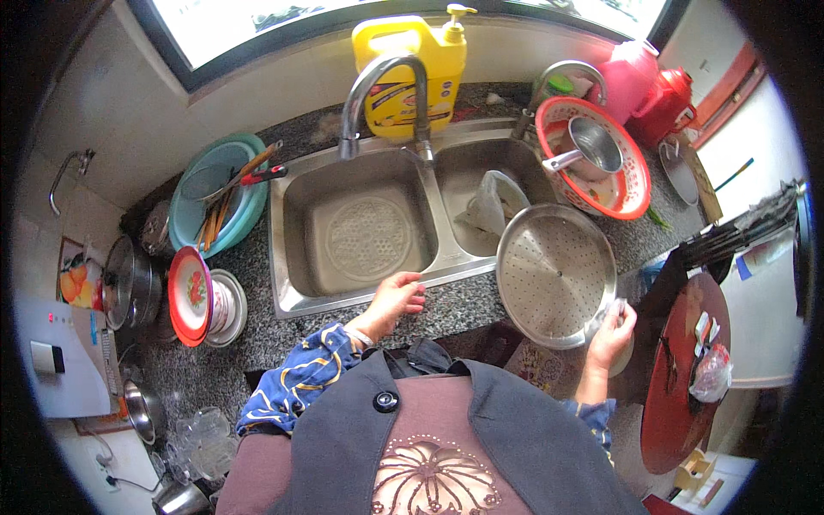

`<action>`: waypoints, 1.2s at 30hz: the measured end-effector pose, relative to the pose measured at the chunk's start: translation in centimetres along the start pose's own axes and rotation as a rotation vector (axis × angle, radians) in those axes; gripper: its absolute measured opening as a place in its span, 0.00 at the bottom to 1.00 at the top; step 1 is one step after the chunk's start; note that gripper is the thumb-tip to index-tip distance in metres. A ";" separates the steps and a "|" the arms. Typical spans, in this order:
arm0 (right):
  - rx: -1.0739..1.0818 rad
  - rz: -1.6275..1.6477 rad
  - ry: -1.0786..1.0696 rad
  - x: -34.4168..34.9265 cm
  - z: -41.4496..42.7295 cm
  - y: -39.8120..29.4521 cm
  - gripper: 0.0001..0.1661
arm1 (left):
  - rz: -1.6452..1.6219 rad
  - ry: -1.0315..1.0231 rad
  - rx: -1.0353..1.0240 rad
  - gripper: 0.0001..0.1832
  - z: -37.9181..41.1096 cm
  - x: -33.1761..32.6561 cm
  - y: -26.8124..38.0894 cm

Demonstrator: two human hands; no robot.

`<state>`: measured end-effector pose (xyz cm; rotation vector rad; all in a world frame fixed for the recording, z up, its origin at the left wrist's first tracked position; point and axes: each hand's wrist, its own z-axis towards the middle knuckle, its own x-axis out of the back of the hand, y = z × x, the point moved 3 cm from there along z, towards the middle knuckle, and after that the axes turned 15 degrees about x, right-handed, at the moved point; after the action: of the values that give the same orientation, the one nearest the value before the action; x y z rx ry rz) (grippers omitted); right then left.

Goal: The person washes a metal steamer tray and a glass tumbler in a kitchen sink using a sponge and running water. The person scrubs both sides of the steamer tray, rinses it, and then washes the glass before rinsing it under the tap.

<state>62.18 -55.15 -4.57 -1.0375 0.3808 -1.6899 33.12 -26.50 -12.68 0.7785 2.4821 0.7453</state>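
Observation:
My right hand grips the lower right rim of a round perforated steel tray. Something small and whitish shows at its fingertips, too blurred to name. The tray tilts over the counter's front edge, overlapping the corner of the right sink basin. Over the granite counter in front of the left basin, my left hand is empty, its fingers loosely bent. A clear plastic bag with something inside lies in the right basin. The chrome faucet arches over the left basin, which has a round textured patch on its floor.
Left of the sink, a teal basin holds utensils and chopsticks beside stacked enamel bowls. A red-rimmed enamel basin with a steel ladle stands at right. Behind are a yellow pump jug and pink thermos.

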 end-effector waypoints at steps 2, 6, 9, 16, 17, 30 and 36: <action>0.226 0.099 -0.089 -3.6 2.2 -5.0 0.14 | -0.075 0.090 0.015 0.18 -0.1 2.3 -0.1; 0.062 0.620 -0.521 -14.7 1.1 -13.7 0.14 | -0.173 0.235 -0.031 0.18 -1.4 6.6 0.4; 0.049 0.726 -0.795 -22.8 -2.8 -17.7 0.14 | -0.260 0.349 -0.062 0.17 -2.0 10.8 0.4; 0.115 0.397 -1.174 -38.1 -9.6 -16.0 0.26 | -0.333 0.547 0.043 0.20 1.6 17.6 0.3; 0.098 0.404 -1.195 -40.2 -10.0 -15.4 0.25 | -0.342 0.560 0.072 0.21 2.7 18.5 0.2; 0.909 -0.196 -1.223 -48.9 -19.0 -8.2 0.30 | 0.933 0.752 0.241 0.08 21.0 27.9 -11.0; 0.751 -0.393 -1.348 -48.7 -18.7 -10.2 0.30 | -0.716 0.724 0.289 0.17 16.3 24.3 -4.0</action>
<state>43.88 -12.11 -29.93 -1.4127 -1.2773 -0.9226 22.16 -8.40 -33.20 -0.4157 3.2257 0.4341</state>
